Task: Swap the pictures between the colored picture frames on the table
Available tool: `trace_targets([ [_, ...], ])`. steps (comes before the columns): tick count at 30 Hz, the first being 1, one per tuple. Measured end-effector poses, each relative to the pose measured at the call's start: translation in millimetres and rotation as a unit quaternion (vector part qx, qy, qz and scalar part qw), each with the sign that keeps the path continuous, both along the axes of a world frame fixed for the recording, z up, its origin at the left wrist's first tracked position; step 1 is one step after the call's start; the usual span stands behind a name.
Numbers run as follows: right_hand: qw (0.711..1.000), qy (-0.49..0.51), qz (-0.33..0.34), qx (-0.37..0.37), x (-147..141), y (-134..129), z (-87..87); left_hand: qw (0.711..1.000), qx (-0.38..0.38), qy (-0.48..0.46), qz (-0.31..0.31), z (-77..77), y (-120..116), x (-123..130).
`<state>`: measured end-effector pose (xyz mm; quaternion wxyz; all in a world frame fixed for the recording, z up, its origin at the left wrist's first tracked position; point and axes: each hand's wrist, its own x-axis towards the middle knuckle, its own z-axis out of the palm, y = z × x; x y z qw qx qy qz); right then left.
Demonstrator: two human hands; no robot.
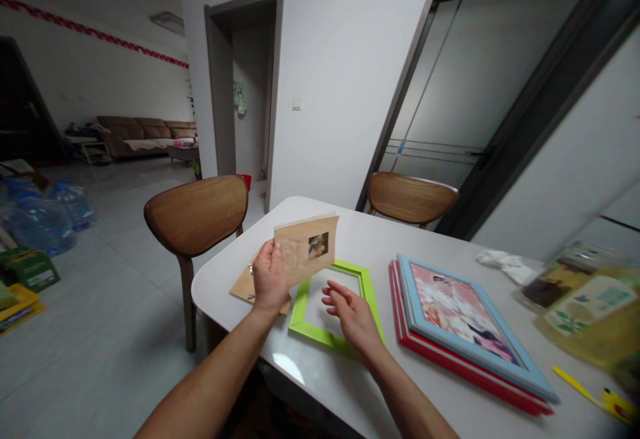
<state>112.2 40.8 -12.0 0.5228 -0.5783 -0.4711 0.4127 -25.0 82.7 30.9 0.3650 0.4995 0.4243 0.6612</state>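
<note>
My left hand (271,279) is closed on the left end of a flat brown kraft-paper piece (300,249), raised and tilted above the table. It carries a small dark photo near its right side, and a pale sheet edge shows behind its top. Below lies a bright green picture frame (371,292), its opening showing a pale surface. Over the frame hovers my right hand (353,319), fingers loosely apart and holding nothing. Partly hidden behind my left hand, a brown board (242,287) rests on the table.
A blue picture frame (410,292) with a pink picture lies on red frames (395,306) at the right. Beyond are a white tissue (507,266), a yellowish container (590,312) and a yellow item (575,382). Wooden chairs (200,216) stand at the white table (310,209).
</note>
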Motion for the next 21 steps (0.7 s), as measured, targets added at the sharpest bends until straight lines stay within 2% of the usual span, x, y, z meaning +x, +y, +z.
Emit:
trace_targets([
  [3, 0.982, 0.183, -0.029, -0.033, -6, 5, -0.9, 0.998, -0.022, -0.04, -0.039, -17.6, -8, 22],
  [6, 0.964, 0.245, -0.099, -0.001, 4, 10, 3.1, 0.995, -0.053, 0.005, -0.089, -32.8, -13, 32],
  [9, 0.963, 0.24, -0.117, -0.042, 26, 13, 8.4, 0.989, -0.073, 0.07, -0.111, -40.8, -12, 26],
  [13, 0.974, 0.189, -0.081, -0.096, 52, 14, 8.0, 0.973, -0.059, 0.187, -0.124, -42.2, -14, 12],
  [17, 0.988, 0.089, -0.055, -0.114, 61, 16, -0.7, 0.931, -0.032, 0.325, -0.164, -41.9, -26, 10],
  [21, 0.99, 0.066, -0.051, -0.115, 60, 21, -5.9, 0.883, -0.015, 0.425, -0.196, -43.0, -34, 11],
])
